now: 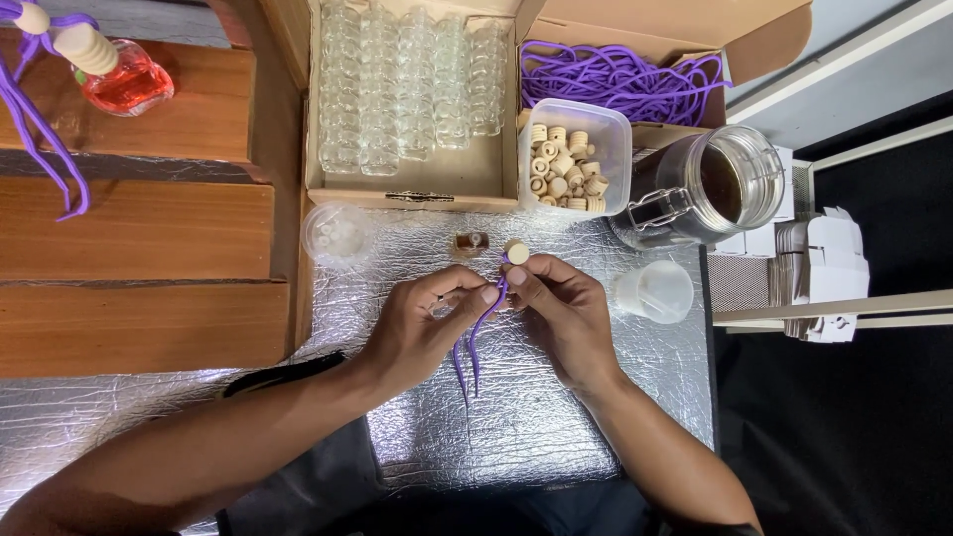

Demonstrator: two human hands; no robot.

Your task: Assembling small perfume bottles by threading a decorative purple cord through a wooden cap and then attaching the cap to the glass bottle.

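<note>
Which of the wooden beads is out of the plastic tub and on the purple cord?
The single bead above the right hand, on the cord; the others lie in the tub.

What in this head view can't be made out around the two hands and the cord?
- Purple cord: its upper part is hidden inside the left hand and right hand.
- Wooden bead: its hole is too small to see.
- Small brown item: too small to identify.
- Pink bottle: its cord is cut off by the frame's left edge.

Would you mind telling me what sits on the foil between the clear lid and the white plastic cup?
In the head view, both hands, left and right, holding a purple cord with a wooden bead, and a small brown bottle.
</note>
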